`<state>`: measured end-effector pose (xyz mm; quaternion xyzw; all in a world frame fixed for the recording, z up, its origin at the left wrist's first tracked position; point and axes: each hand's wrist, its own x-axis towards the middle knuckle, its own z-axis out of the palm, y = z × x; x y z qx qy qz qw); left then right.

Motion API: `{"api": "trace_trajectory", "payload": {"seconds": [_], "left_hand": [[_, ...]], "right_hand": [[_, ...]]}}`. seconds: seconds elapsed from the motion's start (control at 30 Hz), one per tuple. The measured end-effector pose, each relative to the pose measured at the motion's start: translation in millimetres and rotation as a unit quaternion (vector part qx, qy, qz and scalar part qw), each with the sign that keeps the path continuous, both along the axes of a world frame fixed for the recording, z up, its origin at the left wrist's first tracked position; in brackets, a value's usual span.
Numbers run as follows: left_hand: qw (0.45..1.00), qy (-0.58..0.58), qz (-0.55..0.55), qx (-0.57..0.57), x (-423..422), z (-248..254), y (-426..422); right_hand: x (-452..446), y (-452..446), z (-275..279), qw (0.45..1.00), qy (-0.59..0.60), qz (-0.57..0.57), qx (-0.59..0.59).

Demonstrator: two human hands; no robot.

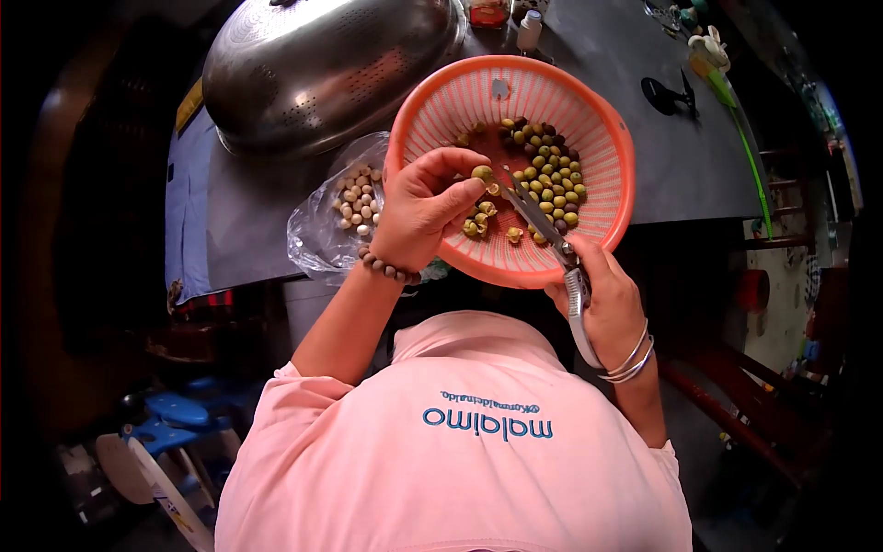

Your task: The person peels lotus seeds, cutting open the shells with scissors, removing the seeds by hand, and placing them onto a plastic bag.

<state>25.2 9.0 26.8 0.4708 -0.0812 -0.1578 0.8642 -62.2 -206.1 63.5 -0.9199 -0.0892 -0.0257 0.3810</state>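
My left hand [432, 202], with a beaded bracelet at its wrist, pinches a green, oval lotus seed [482, 172] between thumb and fingertips. In my right hand [602, 299] is a pair of scissors [543, 227], its handles inside my grip and its blades pointing toward that seed. Both hands are over the near part of an orange plastic basket [612, 198]. Several green and brown unpeeled seeds [552, 175] lie at its right side. Cracked, yellowish shells [480, 221] lie close under my left fingers.
A clear plastic bag [308, 225] left of the basket holds several pale peeled seeds [357, 198]. Behind it a large perforated metal colander [322, 74] rests upside down on the grey table [244, 207]. A small white bottle [530, 30] stands behind the basket. A blue stool [179, 409] is at lower left.
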Motion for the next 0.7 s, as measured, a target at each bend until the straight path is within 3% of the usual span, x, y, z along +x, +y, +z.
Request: {"api": "trace_trajectory", "payload": {"seconds": [0.3,0.4,0.47,0.7], "left_hand": [[1.0,-0.003,0.02,0.015,-10.8,3.0,0.8],[0.995,-0.069,0.041,0.067,-10.8,0.9,3.5],[0.975,-0.182,0.064,0.111,-8.1,-2.1,3.9],[0.966,-0.212,0.057,0.138,-5.6,-4.1,6.8]], "right_hand": [[0.7,11.3,-1.0,0.998,-0.013,0.007,-0.062],[0.4,11.6,-7.2,0.999,0.004,0.016,-0.051],[0.0,12.7,-7.6,0.999,0.006,0.017,-0.038],[-2.1,10.6,-7.6,0.999,0.03,0.029,-0.001]]}}
